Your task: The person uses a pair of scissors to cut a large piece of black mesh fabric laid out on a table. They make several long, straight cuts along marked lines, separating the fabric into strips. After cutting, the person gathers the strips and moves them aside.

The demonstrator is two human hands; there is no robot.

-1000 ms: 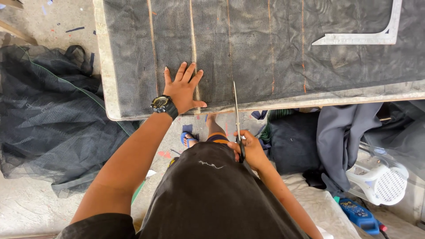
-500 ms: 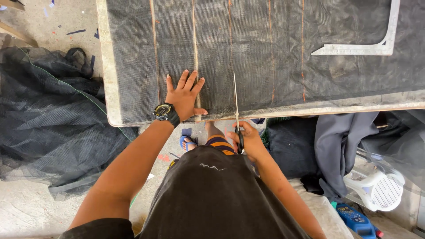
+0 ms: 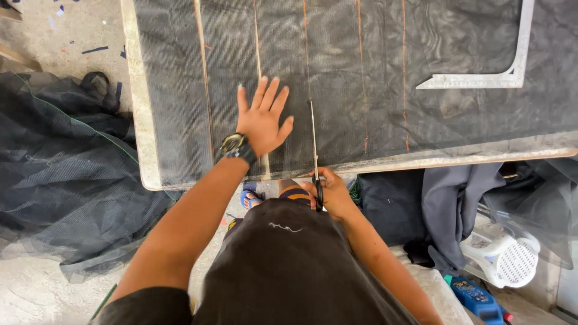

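Mesh-covered table (image 3: 139, 120), concrete floor (image 3: 54, 36)

The stuff spread on the table (image 3: 139, 120) is a dark, fine woven mesh (image 3: 373, 54), matt and see-through, and the tabletop under it looks like pale worn wood with a rough, chalky edge. The scissors (image 3: 313, 141) have long bare-metal blades with a dull shine and dark plastic-looking handles, and the square ruler (image 3: 500, 72) is flat grey metal, scuffed. There's also a glossy white plastic chair (image 3: 503, 259) and limp matt cloth (image 3: 448, 204) hanging nearby.
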